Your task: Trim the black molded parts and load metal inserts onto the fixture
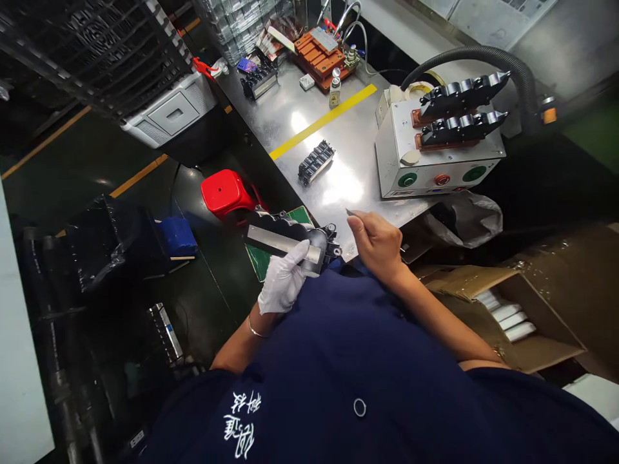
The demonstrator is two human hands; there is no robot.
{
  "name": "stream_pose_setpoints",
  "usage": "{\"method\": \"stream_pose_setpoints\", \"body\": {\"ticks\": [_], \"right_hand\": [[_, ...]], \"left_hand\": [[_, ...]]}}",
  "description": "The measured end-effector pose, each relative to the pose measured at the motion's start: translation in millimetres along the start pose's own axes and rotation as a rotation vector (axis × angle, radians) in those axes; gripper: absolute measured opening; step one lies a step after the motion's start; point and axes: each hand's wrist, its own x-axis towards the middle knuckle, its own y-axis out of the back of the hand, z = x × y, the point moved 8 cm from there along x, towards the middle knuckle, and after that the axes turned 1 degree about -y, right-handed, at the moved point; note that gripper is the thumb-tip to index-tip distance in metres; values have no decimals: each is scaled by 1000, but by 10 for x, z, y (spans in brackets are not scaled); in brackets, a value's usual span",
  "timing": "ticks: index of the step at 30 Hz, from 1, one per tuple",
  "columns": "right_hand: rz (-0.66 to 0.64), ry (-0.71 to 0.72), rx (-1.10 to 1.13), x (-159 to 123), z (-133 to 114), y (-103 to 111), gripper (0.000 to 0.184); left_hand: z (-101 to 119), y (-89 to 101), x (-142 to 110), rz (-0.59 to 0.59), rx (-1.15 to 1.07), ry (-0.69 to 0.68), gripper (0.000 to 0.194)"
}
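Note:
My left hand (283, 280), in a white glove, grips a black moulded part (285, 240) with a flat silvery strip along it and small lugs at its ends. The part is tilted in front of my body, beyond the table's front edge. Bare and closed, my right hand (377, 243) pinches a small pointed blade (350, 212); only its dark tip shows past the fingers. Blade and part are apart. On the metal table (290, 116) ahead lies a similar black part (316, 162).
A white control box (438, 171) with coloured buttons carries two black parts (464, 93) on copper-coloured holders. Behind are an orange-brown fixture (322, 58) and a small bottle (334, 90). A red stool (223, 192) stands left; an open carton (546, 322) lies right.

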Motion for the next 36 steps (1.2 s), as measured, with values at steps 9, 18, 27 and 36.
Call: {"method": "stream_pose_setpoints", "body": {"ticks": [9,18,27,36], "right_hand": [[-335,132,47,-102,-194,42,44],[-311,10,-18,-135,-104,-5,53],[-293,-51,-13,-159,-85,-36,50],[-574,89,26,-122,-124,-42,50]], "left_hand": [[-61,-69,7,-29,190,126,14],[-80,-88,-26,11,229,102,20],[-78,-77,-23,24,223,82,15],[-45,-63,-40,-11,283,25,20]]}}
